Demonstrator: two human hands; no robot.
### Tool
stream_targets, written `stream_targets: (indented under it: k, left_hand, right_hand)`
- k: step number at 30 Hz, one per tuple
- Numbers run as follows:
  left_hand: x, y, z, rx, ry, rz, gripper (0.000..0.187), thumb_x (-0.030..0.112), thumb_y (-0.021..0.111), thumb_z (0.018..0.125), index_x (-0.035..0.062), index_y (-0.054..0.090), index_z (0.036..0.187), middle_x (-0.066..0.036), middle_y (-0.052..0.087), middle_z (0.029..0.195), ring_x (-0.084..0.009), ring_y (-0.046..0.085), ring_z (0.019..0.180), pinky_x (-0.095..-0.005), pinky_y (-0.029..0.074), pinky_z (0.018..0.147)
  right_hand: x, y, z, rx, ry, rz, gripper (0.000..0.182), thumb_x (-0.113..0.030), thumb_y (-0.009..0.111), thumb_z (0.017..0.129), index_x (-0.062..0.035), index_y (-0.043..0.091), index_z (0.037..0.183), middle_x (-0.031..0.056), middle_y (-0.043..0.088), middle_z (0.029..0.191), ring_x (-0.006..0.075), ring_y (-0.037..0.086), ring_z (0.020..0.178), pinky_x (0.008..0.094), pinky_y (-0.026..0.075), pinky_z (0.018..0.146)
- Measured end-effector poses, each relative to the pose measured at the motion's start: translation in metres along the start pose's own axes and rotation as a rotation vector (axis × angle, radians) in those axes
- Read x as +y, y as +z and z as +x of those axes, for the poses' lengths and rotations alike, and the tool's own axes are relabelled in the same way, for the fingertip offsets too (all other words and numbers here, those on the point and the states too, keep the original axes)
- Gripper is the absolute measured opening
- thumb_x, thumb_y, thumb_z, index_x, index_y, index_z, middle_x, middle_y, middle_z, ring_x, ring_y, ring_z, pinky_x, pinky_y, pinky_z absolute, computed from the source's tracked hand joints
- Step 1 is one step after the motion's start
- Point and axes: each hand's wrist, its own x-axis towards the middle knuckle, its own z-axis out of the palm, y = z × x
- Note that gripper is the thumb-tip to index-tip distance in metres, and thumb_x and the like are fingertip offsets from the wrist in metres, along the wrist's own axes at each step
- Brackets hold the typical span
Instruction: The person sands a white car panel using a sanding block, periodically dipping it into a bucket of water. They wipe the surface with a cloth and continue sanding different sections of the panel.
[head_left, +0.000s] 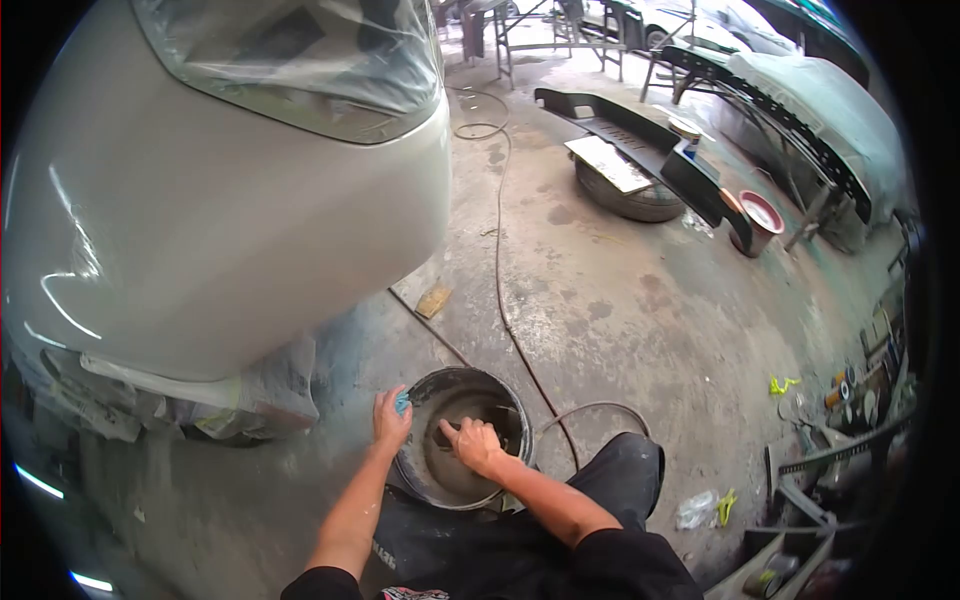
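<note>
A dark round bucket (512,398) with murky water in its bottom stands on the floor between my knees. My left hand (390,422) is at the bucket's left rim, its fingers closed around a small teal piece, perhaps a cloth or sponge (403,402). Over the inside of the bucket is my right hand (476,446), fingers curled near the water; whatever they hold, if anything, is hidden. To the left rises a light-coloured car body panel (300,230), its window covered with clear plastic film (320,60).
A hose (503,300) runs along the floor past the bucket. A yellowish block (433,301) lies by the car. Further off, a black bumper part (640,140) rests over a tyre (630,200), beside a red bucket (760,218). Car parts (800,500) crowd the right edge.
</note>
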Motion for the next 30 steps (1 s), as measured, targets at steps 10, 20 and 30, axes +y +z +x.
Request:
stream_targets:
  k: [10, 20, 30]
  left_hand:
    - [-0.002, -0.011, -0.021, -0.028, -0.107, 0.071, 0.053, 0.01, 0.078, 0.078, 0.012, 0.062, 0.128, -0.021, 0.06, 0.114, -0.0447, 0.06, 0.108, -0.0523, 0.05, 0.095]
    - [0.008, -0.014, -0.021, 0.036, -0.052, 0.044, 0.052, 0.002, 0.078, 0.075, 0.0059, 0.064, 0.125, -0.021, 0.061, 0.112, -0.0435, 0.058, 0.107, -0.0519, 0.047, 0.094]
    - [0.01, -0.02, -0.025, -0.004, -0.14, 0.016, 0.056, 0.004, 0.078, 0.075, 0.0112, 0.064, 0.128, -0.018, 0.06, 0.117, -0.0426, 0.058, 0.11, -0.0523, 0.047, 0.095]
  right_hand:
    - [0.046, 0.053, 0.056, -0.247, 0.38, 0.412, 0.061, -0.037, 0.071, 0.089, -0.0186, 0.051, 0.144, 0.0246, 0.072, 0.112, 0.0436, 0.071, 0.105, 0.0526, 0.058, 0.089]
    - [0.005, 0.177, 0.067, 0.087, 0.375, 0.323, 0.044, -0.027, 0.045, 0.101, -0.0218, 0.052, 0.145, 0.0286, 0.066, 0.113, 0.047, 0.069, 0.097, 0.0612, 0.055, 0.076]
    - [-0.002, 0.263, 0.043, -0.125, 0.118, -0.018, 0.072, -0.035, 0.06, 0.094, -0.0212, 0.035, 0.16, 0.0225, 0.06, 0.124, 0.0387, 0.064, 0.103, 0.0625, 0.05, 0.081]
